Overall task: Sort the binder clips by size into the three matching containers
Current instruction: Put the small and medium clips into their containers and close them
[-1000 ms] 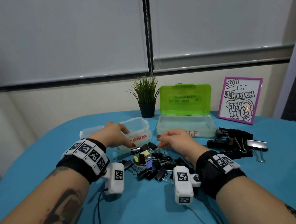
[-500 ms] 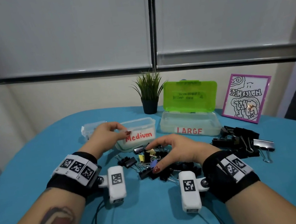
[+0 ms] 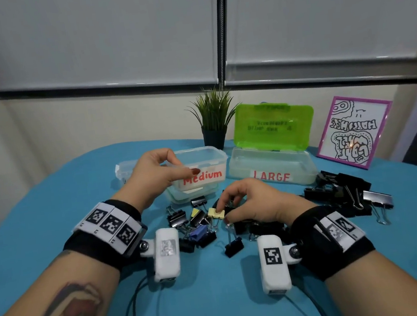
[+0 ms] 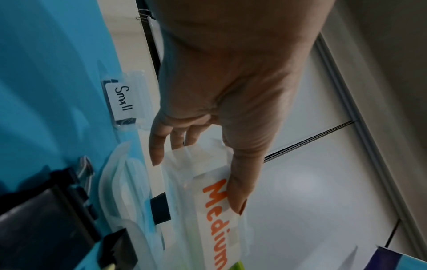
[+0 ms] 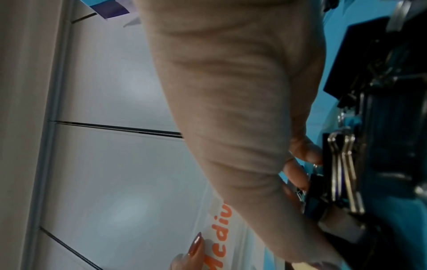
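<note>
My right hand (image 3: pixel 221 213) pinches a pale yellow small binder clip (image 3: pixel 216 213) between thumb and forefinger, just above the mixed pile of small and medium clips (image 3: pixel 198 228). In the right wrist view its fingertips (image 5: pixel 305 155) sit among black clips with silver handles (image 5: pixel 342 164). My left hand (image 3: pixel 161 169) holds the near left corner of the clear "Medium" container (image 3: pixel 209 155): thumb on the labelled front wall, fingers (image 4: pixel 159 146) over the rim. The "Small" box (image 4: pixel 122 98) stands left of it, the "LARGE" box (image 3: pixel 270 173) to the right.
Large black clips (image 3: pixel 344 190) are heaped right of the pile. The LARGE box's green lid (image 3: pixel 273 125) stands open. A potted plant (image 3: pixel 213 120) and a framed drawing (image 3: pixel 355 130) stand at the back of the blue table (image 3: pixel 49 205). Cables trail toward the near edge.
My right hand went from lying spread over the pile to pinching the yellow clip. The left hand stayed at the Medium container's corner.
</note>
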The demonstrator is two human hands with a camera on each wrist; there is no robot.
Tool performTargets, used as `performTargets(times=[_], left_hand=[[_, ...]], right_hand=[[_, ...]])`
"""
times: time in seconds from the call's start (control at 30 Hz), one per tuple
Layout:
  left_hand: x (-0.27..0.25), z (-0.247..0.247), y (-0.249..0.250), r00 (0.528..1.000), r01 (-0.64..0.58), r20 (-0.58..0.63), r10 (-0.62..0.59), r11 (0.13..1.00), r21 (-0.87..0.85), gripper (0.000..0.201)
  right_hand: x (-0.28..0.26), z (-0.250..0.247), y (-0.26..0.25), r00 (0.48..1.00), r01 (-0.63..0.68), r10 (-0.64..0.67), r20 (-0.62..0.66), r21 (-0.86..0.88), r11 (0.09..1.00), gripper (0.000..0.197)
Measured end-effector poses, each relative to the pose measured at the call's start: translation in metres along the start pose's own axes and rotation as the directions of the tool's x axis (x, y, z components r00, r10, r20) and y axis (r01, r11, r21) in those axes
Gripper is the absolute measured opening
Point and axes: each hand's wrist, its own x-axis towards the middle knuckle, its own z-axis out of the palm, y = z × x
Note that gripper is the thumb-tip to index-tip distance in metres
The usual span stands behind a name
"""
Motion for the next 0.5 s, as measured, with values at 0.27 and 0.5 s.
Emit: performTargets(times=[0.27,0.5], left_hand=[[0.005,-0.011,0.0,0.993,-0.013,-0.118,0.017,0.999,0.04,0.04],[0.007,-0.012,-0.004,0.987,-0.019,-0.157,0.031,0.997,0.077,0.038]], right_hand=[[-0.003,-0.004,-0.001,0.998,-0.052,0.057,0.016,-0.191,0.98,0.081],[0.005,0.004,-0.002,1.0,0.003,0.002,0.022,-0.238,0.971,0.038]])
